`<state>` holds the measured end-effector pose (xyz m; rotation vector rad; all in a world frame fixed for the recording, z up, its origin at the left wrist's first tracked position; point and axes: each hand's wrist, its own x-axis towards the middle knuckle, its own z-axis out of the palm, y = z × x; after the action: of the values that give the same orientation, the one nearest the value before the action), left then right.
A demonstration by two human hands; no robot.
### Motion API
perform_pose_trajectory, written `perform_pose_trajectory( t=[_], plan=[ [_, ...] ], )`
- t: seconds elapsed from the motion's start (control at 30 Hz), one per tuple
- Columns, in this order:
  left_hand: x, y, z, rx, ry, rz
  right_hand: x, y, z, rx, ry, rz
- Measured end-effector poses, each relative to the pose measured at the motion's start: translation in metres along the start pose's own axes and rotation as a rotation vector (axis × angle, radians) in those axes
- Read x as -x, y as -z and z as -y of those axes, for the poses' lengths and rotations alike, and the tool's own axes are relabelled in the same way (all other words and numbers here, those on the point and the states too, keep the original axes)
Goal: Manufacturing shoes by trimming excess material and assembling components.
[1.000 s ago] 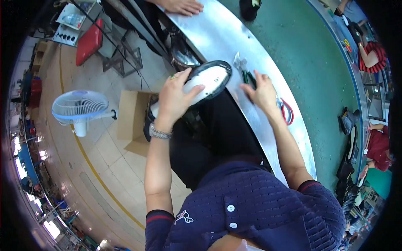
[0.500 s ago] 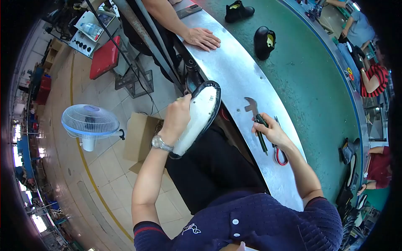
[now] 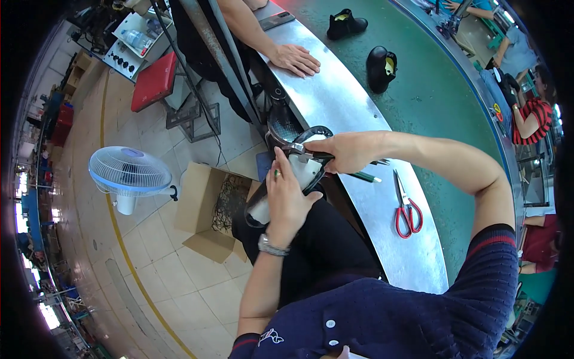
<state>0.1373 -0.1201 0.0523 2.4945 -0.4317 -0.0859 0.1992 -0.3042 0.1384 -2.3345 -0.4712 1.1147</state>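
A black shoe upper with its white underside facing up (image 3: 306, 172) sits tilted above my lap. My left hand (image 3: 286, 197) grips its side, fingertips close to the edge. My right hand (image 3: 348, 152) is closed around lasting pincers with dark green handles. The metal head of the pincers (image 3: 294, 148) is at the shoe's left edge, beside my left fingertips; whether the jaws pinch the edge I cannot make out. Red-handled scissors (image 3: 409, 218) lie on the metal bench top (image 3: 388, 239) to the right.
Another person's hand (image 3: 296, 60) rests on the bench's far end, near a phone (image 3: 277, 21). Two black shoes (image 3: 345, 25) stand on the green surface (image 3: 442, 125). Left are an open cardboard box (image 3: 200, 200), a blue-white fan (image 3: 128, 173) and a red-seated stool (image 3: 154, 82). A metal post (image 3: 224, 60) rises ahead.
My right hand has swung left with the pincers, from over the bench to the shoe. My left hand has shifted right and changed its hold, and the shoe has tilted. The scissors are uncovered.
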Motion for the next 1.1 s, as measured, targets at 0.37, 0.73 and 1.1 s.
perform_pose_trajectory(
  t=[0.37,0.73,1.1],
  plan=[
    [0.009,-0.021,-0.013,-0.082,-0.026,-0.229,0.009,-0.096,-0.047,-0.035,0.201,-0.595],
    [0.016,-0.034,0.007,-0.326,-0.256,-0.254,0.044,-0.02,-0.004,0.349,0.094,-0.377],
    [0.016,-0.034,0.006,-0.408,-0.194,-0.216,0.002,-0.032,-0.015,0.046,0.164,-0.602]
  ],
)
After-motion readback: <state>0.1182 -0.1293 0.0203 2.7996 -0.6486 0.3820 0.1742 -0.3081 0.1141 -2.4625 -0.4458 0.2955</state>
